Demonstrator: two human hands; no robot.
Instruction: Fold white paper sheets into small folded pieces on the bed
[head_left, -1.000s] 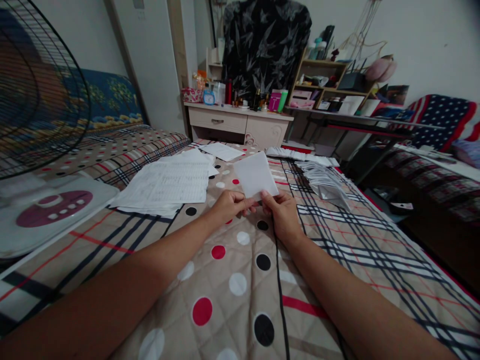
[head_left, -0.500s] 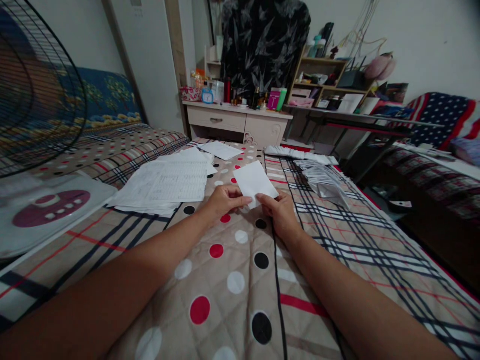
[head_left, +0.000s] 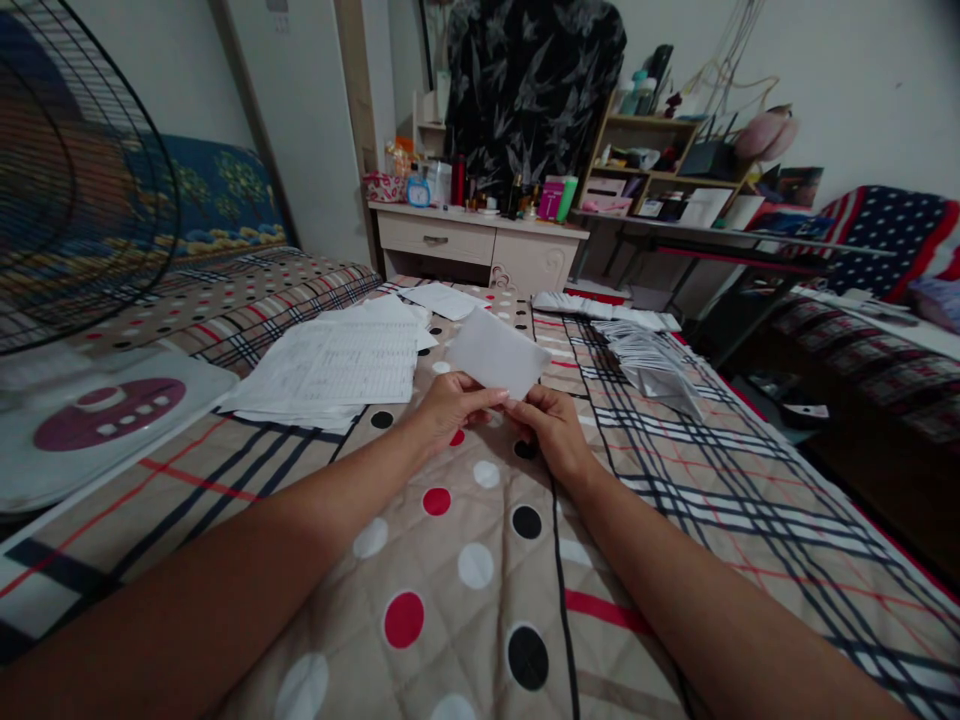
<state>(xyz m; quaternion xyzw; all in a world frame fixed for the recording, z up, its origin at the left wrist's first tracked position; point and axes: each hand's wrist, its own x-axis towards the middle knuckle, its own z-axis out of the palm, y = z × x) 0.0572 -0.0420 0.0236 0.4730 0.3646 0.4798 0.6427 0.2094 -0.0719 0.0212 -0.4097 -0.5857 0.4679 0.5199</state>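
Note:
A small white piece of paper [head_left: 498, 350] is held up over the bed between my two hands, its blank face toward me. My left hand [head_left: 456, 408] pinches its lower edge with the thumb in front. Close beside it, my right hand [head_left: 551, 422] grips the lower right part between thumb and fingers. The thumbs nearly meet at the bottom edge. To the left lies a spread stack of printed sheets [head_left: 337, 365]. A row of folded white papers [head_left: 649, 362] rests on the right.
The quilted bedspread [head_left: 480, 620] lies under everything. A fan [head_left: 82, 190] stands at the left, near a white plastic package [head_left: 112, 420]. A longer strip of folded paper [head_left: 604, 308] lies farther back. Behind the bed stands a dresser [head_left: 442, 240] with bottles and boxes on it.
The paper has turned in my hands, from standing taller with a corner downward to lying wider and tilted. My right thumb and fingers have shifted toward the left thumb.

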